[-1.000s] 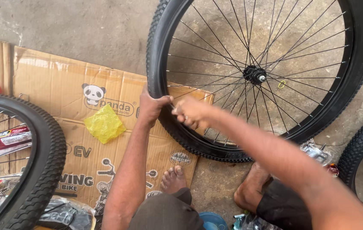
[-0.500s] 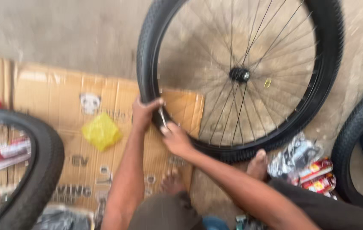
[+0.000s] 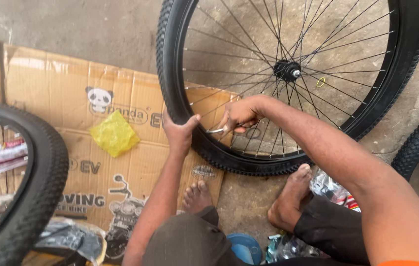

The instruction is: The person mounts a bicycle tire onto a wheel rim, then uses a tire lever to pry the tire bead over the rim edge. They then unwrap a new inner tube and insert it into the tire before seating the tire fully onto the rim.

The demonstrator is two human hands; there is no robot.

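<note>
Bicycle wheel [image 3: 288,74], upright on concrete floor [image 3: 71,24], top cut off by frame. Left hand [image 3: 179,133] is clasping its tyre [image 3: 170,93]; right hand [image 3: 241,116] is pinching a small metal tool [image 3: 215,131], its tip hidden at the rim. Flattened cardboard [image 3: 47,88] is lying beneath. Three tyres showing, two partly cropped; one yellow bag [image 3: 114,134].

Left hand [image 3: 180,134] is clamped shut, thumb raised to the right. Right hand [image 3: 239,116] curls closed, fingers seemingly pinched; both forearms extended forward.
</note>
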